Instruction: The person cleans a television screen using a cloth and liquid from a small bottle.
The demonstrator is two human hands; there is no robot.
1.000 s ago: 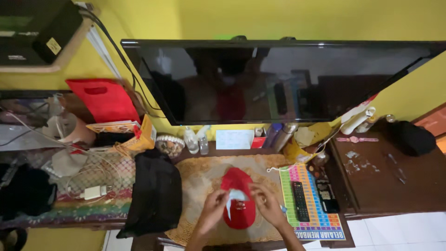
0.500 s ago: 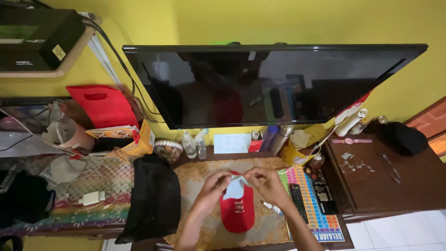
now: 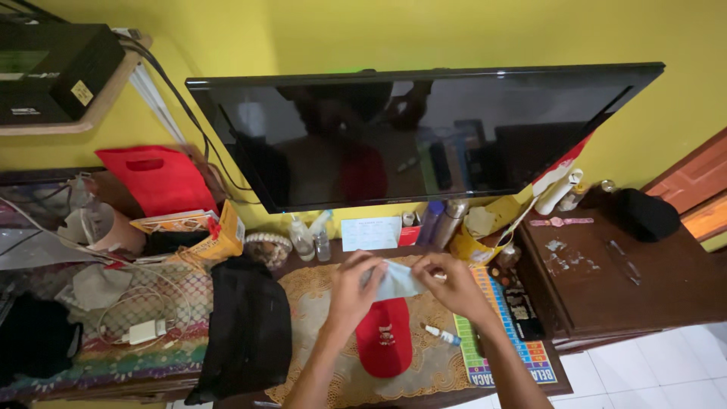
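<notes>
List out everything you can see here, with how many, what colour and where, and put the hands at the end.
television: 1, black, on the yellow wall
cap: 1, red, on the lace mat below the hands
lace mat: 1, beige, on the table
face mask: 1, pale blue, held up between both hands
black bag: 1, left of the mat
small tube: 1, white, right of the cap
colour chart: 1, multicoloured, table's right edge
red bag: 1, against the wall at left
charger: 1, white, with cable, far left
clear bottles: 2, under the television
side cabinet: 1, dark brown, right
left hand: 1, fingers pinching the mask
right hand: 1, fingers pinching the mask
</notes>
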